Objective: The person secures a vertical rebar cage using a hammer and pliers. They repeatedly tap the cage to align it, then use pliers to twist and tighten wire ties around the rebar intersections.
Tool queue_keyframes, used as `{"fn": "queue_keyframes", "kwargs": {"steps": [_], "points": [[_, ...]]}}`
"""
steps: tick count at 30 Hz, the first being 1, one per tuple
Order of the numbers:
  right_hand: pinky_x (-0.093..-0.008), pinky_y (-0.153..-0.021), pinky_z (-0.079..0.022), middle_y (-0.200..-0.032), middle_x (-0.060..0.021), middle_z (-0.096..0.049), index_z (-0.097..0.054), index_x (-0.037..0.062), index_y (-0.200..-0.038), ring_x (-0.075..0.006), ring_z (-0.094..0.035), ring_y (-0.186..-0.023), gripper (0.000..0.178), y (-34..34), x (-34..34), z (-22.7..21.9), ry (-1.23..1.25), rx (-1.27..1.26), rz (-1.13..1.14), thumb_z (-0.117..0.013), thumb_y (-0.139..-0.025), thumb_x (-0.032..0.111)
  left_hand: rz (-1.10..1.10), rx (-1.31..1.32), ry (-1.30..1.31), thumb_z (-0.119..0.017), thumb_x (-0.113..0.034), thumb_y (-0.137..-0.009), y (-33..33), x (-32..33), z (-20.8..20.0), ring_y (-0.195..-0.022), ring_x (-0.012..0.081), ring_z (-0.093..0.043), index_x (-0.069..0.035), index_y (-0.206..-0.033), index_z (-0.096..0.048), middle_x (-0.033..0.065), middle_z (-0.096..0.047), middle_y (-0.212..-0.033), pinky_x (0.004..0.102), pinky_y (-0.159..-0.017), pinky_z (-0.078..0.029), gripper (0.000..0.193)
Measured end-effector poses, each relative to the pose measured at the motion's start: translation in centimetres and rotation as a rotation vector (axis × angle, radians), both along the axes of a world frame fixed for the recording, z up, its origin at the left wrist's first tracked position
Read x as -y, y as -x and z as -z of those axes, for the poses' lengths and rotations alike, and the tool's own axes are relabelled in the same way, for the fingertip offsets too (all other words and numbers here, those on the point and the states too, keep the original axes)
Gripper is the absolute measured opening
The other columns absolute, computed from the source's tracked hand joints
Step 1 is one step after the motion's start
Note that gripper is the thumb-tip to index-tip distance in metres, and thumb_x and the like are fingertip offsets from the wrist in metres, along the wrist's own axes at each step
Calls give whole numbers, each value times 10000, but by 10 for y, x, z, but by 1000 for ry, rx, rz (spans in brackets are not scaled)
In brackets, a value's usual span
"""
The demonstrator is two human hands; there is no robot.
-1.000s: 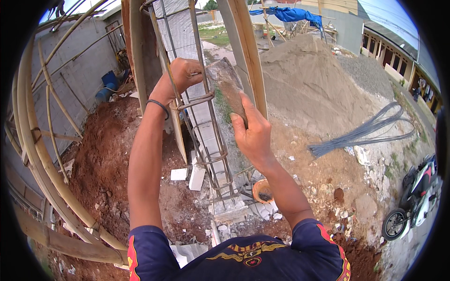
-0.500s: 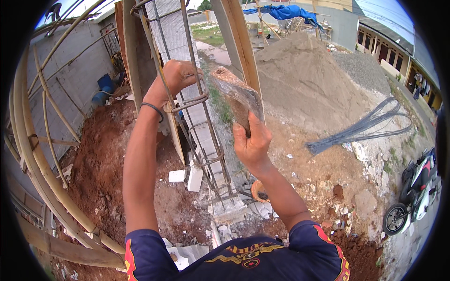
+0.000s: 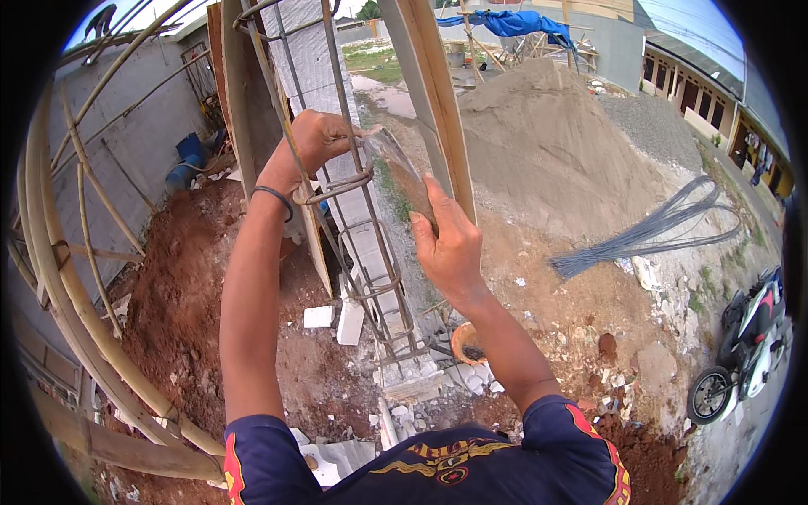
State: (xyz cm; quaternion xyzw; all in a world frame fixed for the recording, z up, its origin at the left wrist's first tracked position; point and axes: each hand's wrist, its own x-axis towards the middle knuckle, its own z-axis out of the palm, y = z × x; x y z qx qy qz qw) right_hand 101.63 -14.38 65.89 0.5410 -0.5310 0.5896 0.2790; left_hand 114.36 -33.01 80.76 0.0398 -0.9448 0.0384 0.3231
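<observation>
My left hand [image 3: 320, 141] is closed in a fist among the bars of an upright rebar cage [image 3: 368, 227]. One bar crosses in front of its wrist; what the fingers grip, if anything, is hidden. Closed around a flat, brown-and-grey piece with a shiny face [image 3: 396, 160] is my right hand [image 3: 450, 244], just right of the cage. Its kind I cannot make out. The piece's upper end comes close to my left fingers. Behind the cage rises a white block column [image 3: 362, 206], with wooden boards [image 3: 438, 93] on either side.
Bamboo poles [image 3: 93, 311] curve along the left. A sand heap [image 3: 547, 143] and bundled steel rods [image 3: 648, 236] lie to the right, with a motorcycle [image 3: 741, 353] beyond. An orange bucket [image 3: 468, 343] and white block pieces [image 3: 320, 317] sit below on rubble.
My right hand has shifted slightly up and left. The piece in it has turned, showing less of its broad face, and its upper end is nearer my left hand. My left hand stays nearly still.
</observation>
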Motion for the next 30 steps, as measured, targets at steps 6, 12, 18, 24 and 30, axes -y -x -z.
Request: {"fn": "queue_keyframes", "kwargs": {"steps": [6,12,18,24,30], "points": [[-374,-617,-547,-949,-220,-658,-531,-31,-1223,-336,-687,-764,417,-2,-5,1,107,165,-269,-662,-843,81,-127,28,-208,-705,-50,-757,0,9,4,-718,254,-705,-77,-1035,-740,160,-712,-844,330,-668,-536,281],[-396,-647,-544,-899,-219,-657,-525,-27,-1212,-371,-684,-780,418,0,-1,-5,81,75,-236,-675,-842,99,-142,-30,-254,-537,-38,-749,1,24,15,-574,143,-610,-108,-1037,-747,152,-726,-851,309,-594,-524,363],[-402,-617,-532,-887,-217,-656,-544,-26,-1190,-373,-671,-746,404,10,14,-8,-11,42,-68,-680,-854,153,44,-93,-546,-502,-147,-787,-4,28,20,-933,197,-684,-35,-1063,-728,134,-732,-968,303,-884,-515,374],[-411,-625,-534,-907,-211,-663,-548,-32,-1175,-372,-673,-757,387,8,20,0,145,21,-241,-674,-850,136,-6,-126,-668,-466,-279,-892,-6,24,18,-890,163,-652,33,-1003,-730,145,-732,-982,311,-873,-510,423],[-398,-641,-541,-934,-214,-663,-543,-32,-1174,-361,-679,-787,392,11,27,3,95,49,-148,-680,-834,107,-49,-118,-665,-444,-217,-906,-4,26,18,-968,188,-683,11,-1039,-725,127,-732,-1021,301,-890,-506,385]]}}
